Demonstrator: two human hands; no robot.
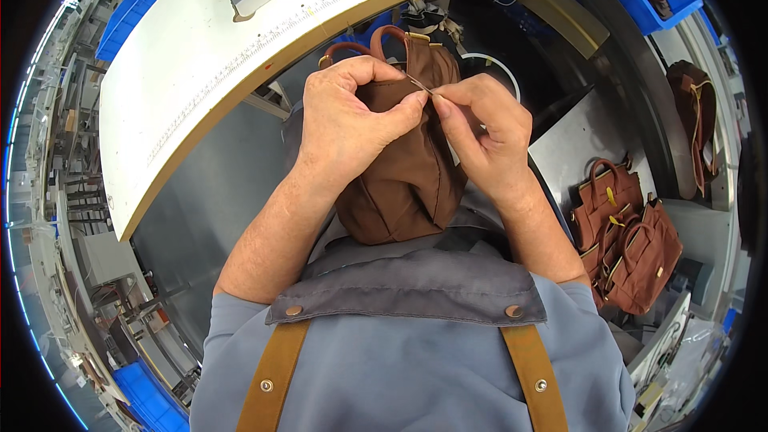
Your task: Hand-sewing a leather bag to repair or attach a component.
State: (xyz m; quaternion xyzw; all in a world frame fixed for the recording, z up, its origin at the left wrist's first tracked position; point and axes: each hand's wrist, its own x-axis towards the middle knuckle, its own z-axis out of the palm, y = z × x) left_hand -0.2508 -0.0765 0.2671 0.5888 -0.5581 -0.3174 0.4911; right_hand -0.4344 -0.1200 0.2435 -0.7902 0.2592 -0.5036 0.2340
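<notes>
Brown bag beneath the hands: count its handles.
2 in view on the brown bag: one handle arches just above the left hand; the other handle loops up to its right. Their lower ends are partly hidden.

"What is the bag (400, 176) looking like?"

"It's showing plain brown fabric, with two reddish-brown handles (387, 30) arching from its top and a bit of yellow trim (416, 36) running beside one."

"How is it lying?"

"It's resting over the lap (484, 228), its base lying at the near end, its handles at the far end. Its side is creasing into soft folds."

"And the thin strip (419, 85)?"

"That's slanting over the bag's upper part, spanning the small gap between the left grip (352, 116) and right grip (490, 128), which are pinching it. Whether it's joining the bag, I'm not managing to tell."
</notes>
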